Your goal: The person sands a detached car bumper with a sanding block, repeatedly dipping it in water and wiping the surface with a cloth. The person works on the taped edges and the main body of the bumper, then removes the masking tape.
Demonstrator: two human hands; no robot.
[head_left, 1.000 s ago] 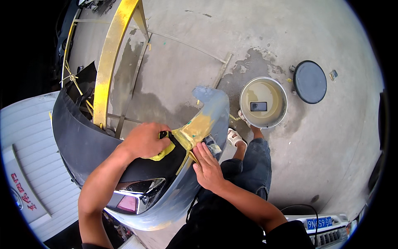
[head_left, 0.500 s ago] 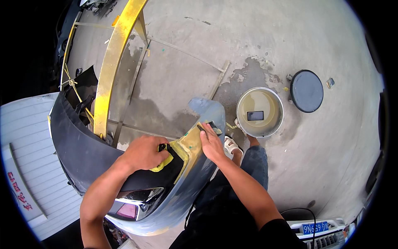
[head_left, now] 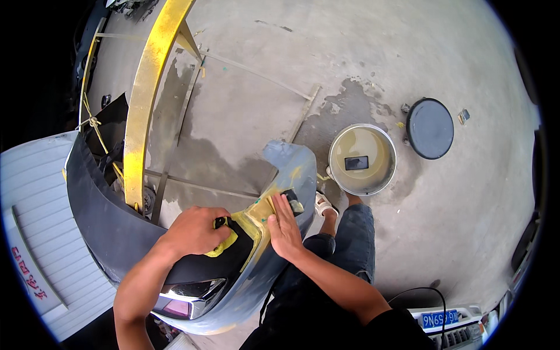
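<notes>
My left hand (head_left: 195, 233) is closed around a yellow cloth (head_left: 223, 244), resting on the dark part of a car bumper (head_left: 116, 204). A small black thing shows by its fingers; I cannot make out what it is. On the bumper's corner, my right hand (head_left: 283, 228) lies with fingers extended, pressing a dark piece that looks like sandpaper (head_left: 290, 198) against the surface. Its edge shows past the fingertips; the rest is hidden under them. Yellowish filler (head_left: 256, 213) covers the corner, with grey primer around it. A lamp (head_left: 195, 294) sits below my left forearm.
A yellow stand (head_left: 143, 105) rises beside the bumper. To the right, a metal bucket (head_left: 388, 178) holds cloudy water, with a dark rectangular thing (head_left: 356, 163) inside. Beyond it is a round black stool (head_left: 430, 128). Wet patches mark the concrete. Another car's front (head_left: 455, 329) is at lower right.
My right hand has slid down and left along the bumper's corner, carrying the sandpaper with it. My left hand keeps hold of the cloth. The whole view has shifted slightly.
</notes>
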